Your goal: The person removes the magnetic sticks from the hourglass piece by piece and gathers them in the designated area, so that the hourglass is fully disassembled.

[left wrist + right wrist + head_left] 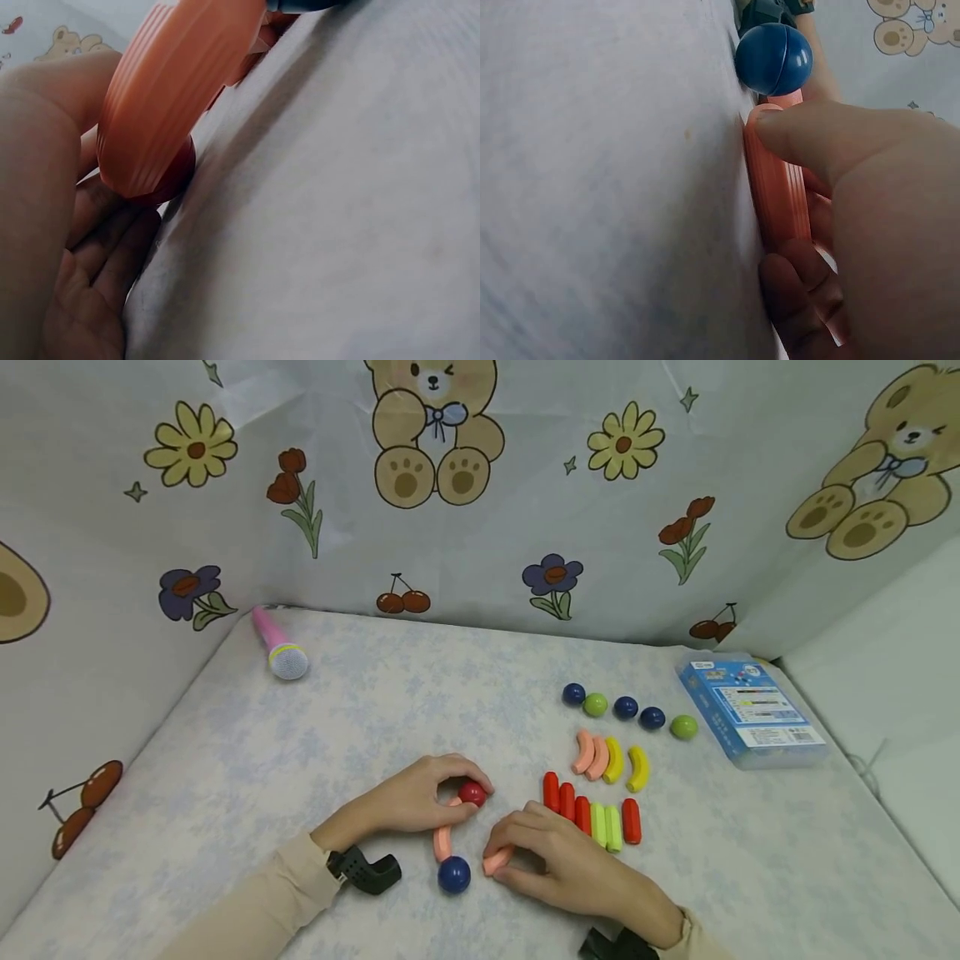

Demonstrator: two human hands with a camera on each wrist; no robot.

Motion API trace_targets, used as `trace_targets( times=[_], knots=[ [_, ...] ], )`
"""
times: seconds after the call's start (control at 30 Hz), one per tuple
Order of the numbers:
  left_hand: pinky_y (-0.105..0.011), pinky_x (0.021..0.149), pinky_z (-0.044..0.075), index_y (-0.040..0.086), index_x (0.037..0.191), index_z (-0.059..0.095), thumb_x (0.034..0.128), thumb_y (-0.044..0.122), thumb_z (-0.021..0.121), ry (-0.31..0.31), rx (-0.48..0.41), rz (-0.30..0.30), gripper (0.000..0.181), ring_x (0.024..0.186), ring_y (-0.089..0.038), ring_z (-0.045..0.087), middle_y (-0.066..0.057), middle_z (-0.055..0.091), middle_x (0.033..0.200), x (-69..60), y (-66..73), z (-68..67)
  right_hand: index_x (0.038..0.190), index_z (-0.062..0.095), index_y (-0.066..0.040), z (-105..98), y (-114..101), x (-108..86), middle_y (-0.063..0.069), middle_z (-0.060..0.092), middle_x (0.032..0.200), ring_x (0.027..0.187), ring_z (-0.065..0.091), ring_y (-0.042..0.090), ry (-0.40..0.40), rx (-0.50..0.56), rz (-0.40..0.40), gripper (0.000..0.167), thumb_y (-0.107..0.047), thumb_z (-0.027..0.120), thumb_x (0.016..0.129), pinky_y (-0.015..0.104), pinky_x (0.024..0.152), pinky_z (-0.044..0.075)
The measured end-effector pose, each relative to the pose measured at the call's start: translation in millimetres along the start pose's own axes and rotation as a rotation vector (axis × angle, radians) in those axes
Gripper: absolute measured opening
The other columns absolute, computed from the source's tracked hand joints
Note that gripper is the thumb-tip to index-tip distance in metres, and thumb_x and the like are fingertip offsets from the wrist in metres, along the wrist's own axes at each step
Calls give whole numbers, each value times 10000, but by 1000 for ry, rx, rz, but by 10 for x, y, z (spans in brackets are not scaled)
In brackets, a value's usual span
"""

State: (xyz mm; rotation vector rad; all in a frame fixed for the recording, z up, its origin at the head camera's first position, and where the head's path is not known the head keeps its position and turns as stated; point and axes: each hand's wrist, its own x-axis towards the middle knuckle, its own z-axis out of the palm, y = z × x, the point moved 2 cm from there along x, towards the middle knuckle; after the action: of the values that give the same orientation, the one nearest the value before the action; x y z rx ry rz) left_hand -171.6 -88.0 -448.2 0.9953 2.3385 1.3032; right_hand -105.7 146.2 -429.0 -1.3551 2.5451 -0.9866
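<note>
My left hand (420,793) grips a red ball (472,792) between thumb and fingers, low over the table. A curved peach stick (442,843) runs from beside that ball down to a blue ball (453,875); whether stick and red ball are joined is hidden by the thumb. In the left wrist view the peach stick (180,82) covers much of the red ball (178,174). To the right, my right hand (558,860) pinches a second curved peach stick (497,860). The right wrist view has this stick (776,184) close to the blue ball (773,60).
Red sticks (632,821) and lime sticks (613,828) lie beyond my right hand. Farther back are curved yellow sticks (638,768), peach sticks (583,752), and blue and green balls (684,727). A blue box (750,710) sits back right, a pink toy microphone (276,643) back left.
</note>
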Motion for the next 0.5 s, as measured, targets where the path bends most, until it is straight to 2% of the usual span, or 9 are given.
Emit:
trace_targets(
  times=[0.13, 0.3, 0.4, 0.5],
  knots=[
    [-287, 964, 510, 304, 1232, 704, 962, 213, 697, 12, 15, 14, 285, 1122, -75, 610, 127, 668, 1242, -39, 27, -24, 1138, 662, -349, 8, -14, -45, -227, 653, 1133, 1025, 547, 11, 14, -1, 41, 144, -300, 694, 1006, 238, 891, 505],
    [-291, 972, 491, 330, 1215, 705, 966, 223, 692, 21, 26, -8, 272, 1084, -59, 602, 164, 669, 1189, -72, -9, 16, 1157, 654, -359, 41, -34, -130, -237, 639, 1147, 1063, 551, 20, -3, -15, 100, 150, -330, 680, 1013, 271, 931, 514],
    [-297, 1003, 482, 353, 1225, 690, 973, 236, 695, 29, 17, -24, 278, 1120, -47, 595, 190, 659, 1203, -72, -13, 31, 1173, 681, -342, 23, -70, -141, -222, 649, 1168, 1090, 565, 30, -13, -58, 79, 161, -332, 677, 1013, 283, 949, 528],
    [-314, 1036, 478, 341, 1256, 678, 991, 264, 697, 47, 3, -3, 277, 1168, -50, 592, 184, 659, 1243, -67, 17, 16, 1186, 707, -320, -16, -124, -136, -202, 665, 1181, 1103, 594, 31, -9, -91, 54, 176, -324, 665, 1016, 288, 957, 546]
  ],
)
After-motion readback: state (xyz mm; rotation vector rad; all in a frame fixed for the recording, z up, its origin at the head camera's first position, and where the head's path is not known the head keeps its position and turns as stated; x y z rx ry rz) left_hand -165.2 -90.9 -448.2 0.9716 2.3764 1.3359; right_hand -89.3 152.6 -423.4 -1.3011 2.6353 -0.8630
